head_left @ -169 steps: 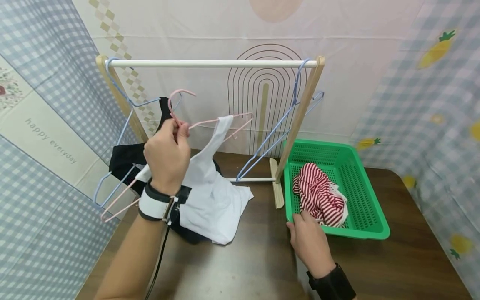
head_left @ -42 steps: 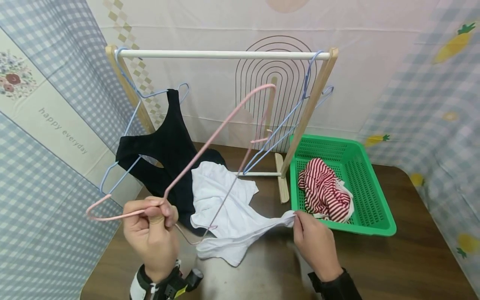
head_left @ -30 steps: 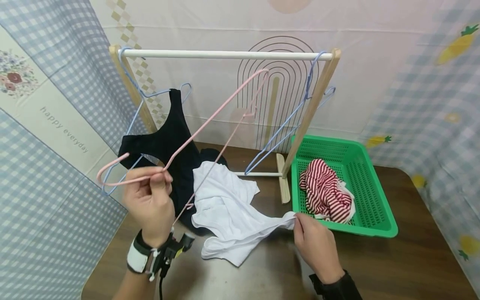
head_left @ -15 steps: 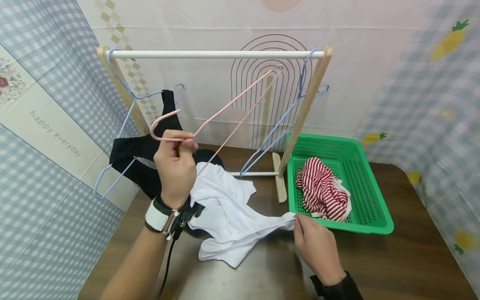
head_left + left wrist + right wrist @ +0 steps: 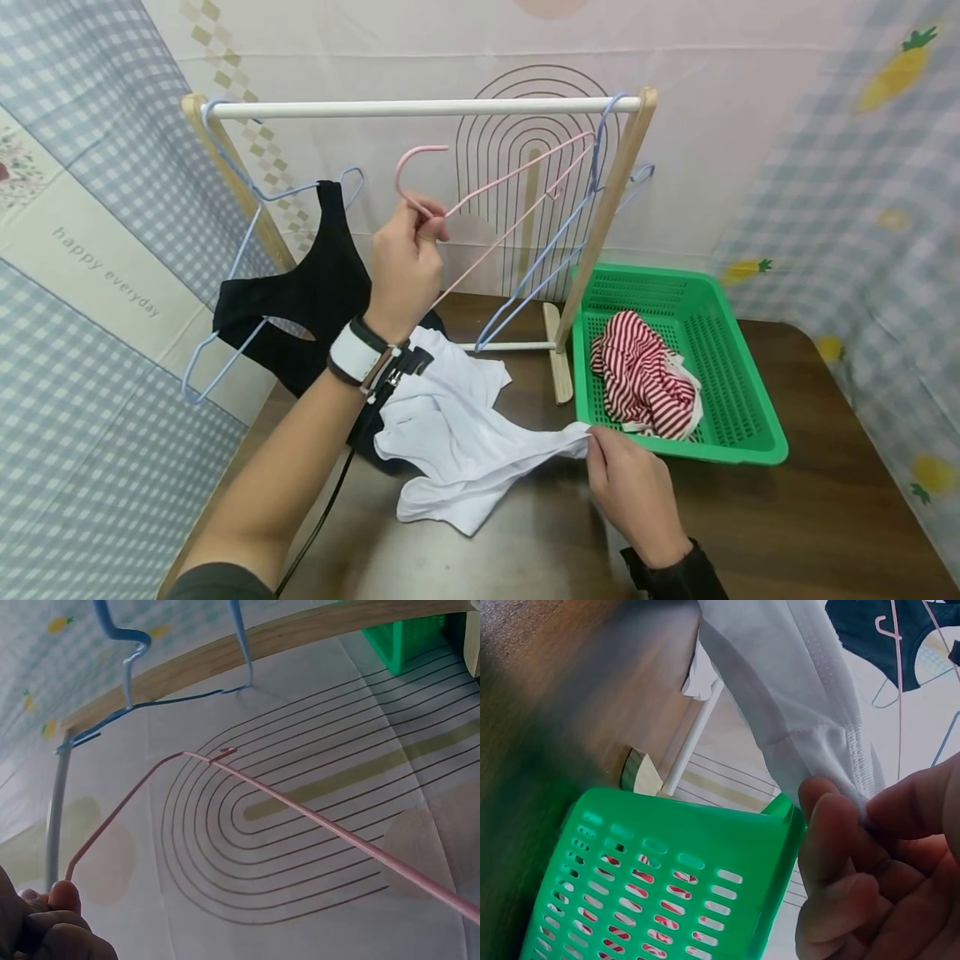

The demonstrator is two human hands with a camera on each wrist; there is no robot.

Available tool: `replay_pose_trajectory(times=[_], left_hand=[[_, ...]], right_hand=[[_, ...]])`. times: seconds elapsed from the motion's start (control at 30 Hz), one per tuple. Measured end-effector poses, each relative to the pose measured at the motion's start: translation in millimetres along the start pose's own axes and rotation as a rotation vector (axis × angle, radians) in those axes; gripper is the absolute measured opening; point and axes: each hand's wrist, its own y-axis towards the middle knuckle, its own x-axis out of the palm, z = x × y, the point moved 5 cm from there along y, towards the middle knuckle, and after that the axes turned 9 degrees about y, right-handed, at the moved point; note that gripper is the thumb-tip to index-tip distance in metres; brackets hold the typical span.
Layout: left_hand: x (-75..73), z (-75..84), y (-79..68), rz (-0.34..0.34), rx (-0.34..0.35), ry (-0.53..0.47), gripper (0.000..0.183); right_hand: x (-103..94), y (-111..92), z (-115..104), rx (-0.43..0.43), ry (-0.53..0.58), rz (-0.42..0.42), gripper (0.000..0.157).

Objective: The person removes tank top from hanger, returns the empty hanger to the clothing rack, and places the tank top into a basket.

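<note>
My left hand (image 5: 408,258) pinches a pink clothes hanger (image 5: 501,181) just below its hook, raised in front of the rack's white rail (image 5: 420,108). No garment hangs on that hanger. My right hand (image 5: 637,492) pinches a strap of a white tank top (image 5: 465,442), stretched toward the basket's front corner. The rest of the top lies crumpled on the table. In the right wrist view the strap (image 5: 795,690) runs up from between thumb and fingers. The left wrist view has the hanger (image 5: 315,817) slanting away from my left fingertips (image 5: 64,896).
A black tank top (image 5: 330,283) hangs on a blue hanger (image 5: 247,242) at the rack's left end. Another blue hanger (image 5: 536,258) hangs at the right end. A green basket (image 5: 738,400) beside the rack holds a red-striped garment (image 5: 641,375).
The white top was on the pink hanger earliest, and is now off it. My left hand has since lifted the bare hanger up and right. My right hand went from basket rim to strap.
</note>
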Motion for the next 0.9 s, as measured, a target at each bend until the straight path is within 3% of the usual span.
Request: replay_pose_trajectory(times=[0.23,0.6,0.9], left_hand=[[18.5,5.5,18.4,-0.099,-0.002,0.026,0.02],[51.1,45.0,54.4,-0.301,0.011,0.104,0.021],[73.8,59.6,69.8,-0.363,-0.001,0.158,0.023]], right_hand=[[1.0,1,1,0.015,0.002,-0.027,0.013],[0.4,1,1,0.038,0.001,-0.034,0.013],[2.0,2,1,0.029,-0.006,-0.033,0.014]])
